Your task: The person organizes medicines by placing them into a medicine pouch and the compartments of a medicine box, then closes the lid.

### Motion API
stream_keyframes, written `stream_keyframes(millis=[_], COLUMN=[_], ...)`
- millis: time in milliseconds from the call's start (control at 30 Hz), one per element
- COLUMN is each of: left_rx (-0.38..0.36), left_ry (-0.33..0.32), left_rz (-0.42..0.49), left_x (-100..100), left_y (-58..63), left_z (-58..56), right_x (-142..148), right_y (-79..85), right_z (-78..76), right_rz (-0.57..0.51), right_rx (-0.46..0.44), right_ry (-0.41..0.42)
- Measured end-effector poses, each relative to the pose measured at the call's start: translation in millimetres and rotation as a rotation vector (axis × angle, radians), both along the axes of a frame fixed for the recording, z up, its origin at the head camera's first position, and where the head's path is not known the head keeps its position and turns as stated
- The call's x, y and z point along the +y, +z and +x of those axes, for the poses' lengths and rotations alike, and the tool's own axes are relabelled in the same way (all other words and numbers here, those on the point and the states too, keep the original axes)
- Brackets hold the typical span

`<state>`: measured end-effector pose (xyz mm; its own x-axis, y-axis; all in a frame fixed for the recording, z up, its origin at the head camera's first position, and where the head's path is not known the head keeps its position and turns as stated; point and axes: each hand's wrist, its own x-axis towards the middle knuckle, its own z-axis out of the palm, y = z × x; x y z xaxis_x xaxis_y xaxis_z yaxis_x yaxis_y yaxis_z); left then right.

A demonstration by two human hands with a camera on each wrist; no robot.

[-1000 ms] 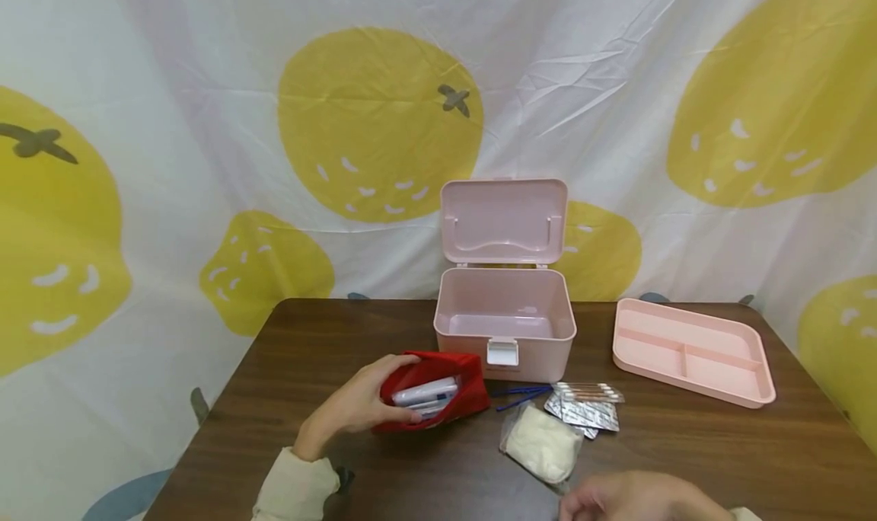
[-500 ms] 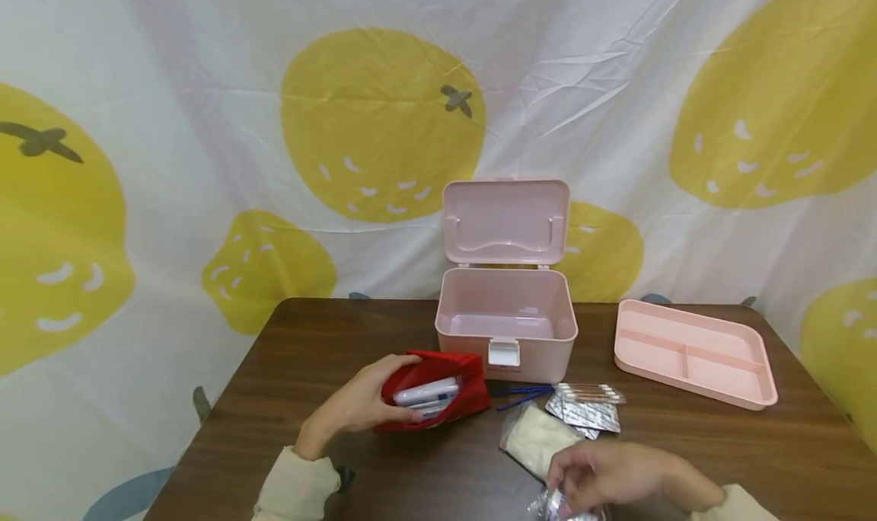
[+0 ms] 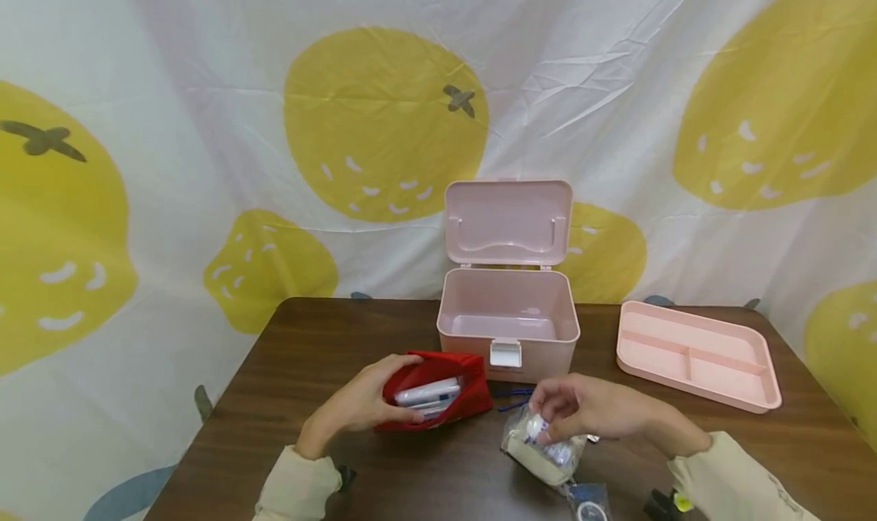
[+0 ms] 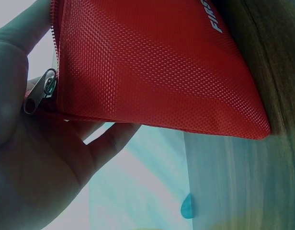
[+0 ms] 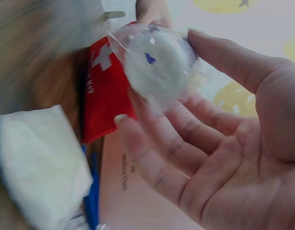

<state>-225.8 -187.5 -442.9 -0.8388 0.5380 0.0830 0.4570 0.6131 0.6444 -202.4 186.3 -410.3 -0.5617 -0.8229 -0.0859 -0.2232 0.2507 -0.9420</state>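
Observation:
My left hand grips the edge of a red first-aid pouch, which gapes at the top and shows white packets inside. In the left wrist view the zip pull hangs beside the palm. My right hand pinches a white bandage roll in a clear wrapper between thumb and fingers. In the head view that roll overlaps a bagged cream-coloured cloth pack on the table. Blue tweezers lie right of the pouch, partly behind the right hand.
Behind the pouch stands a pink box with its lid raised. A pink divided tray sits at the back right of the brown table. Near the front edge lies a clear packet with a white ring.
My right hand has come up from the front edge toward the pouch, bringing the wrapped bandage roll over the cloth pack. The left hand and pouch stay put.

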Motion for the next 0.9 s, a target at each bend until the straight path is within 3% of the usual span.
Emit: stream_keyframes(millis=[333,567,700,900], left_rx=[-0.008,-0.008,0.013,0.023], left_ry=[-0.027,-0.026,-0.038,-0.046], left_rz=[0.024,0.018,0.020,0.013], left_x=[1.8,2.8,3.3,4.3], left_y=[2.4,1.8,3.5,2.9], left_z=[-1.5,-2.0,-2.6,-2.5], right_x=[-47.0,-76.7,-93.6,-118.3], right_y=[23.3,29.8,31.7,25.2], right_z=[-23.1,-33.4,-36.1,-35.8], right_rz=[-0.043,-0.004,0.007,0.020], right_rx=[0.154,0.386,0.515,0.614], right_ry=[-0.149,-0.252,-0.271,-0.243])
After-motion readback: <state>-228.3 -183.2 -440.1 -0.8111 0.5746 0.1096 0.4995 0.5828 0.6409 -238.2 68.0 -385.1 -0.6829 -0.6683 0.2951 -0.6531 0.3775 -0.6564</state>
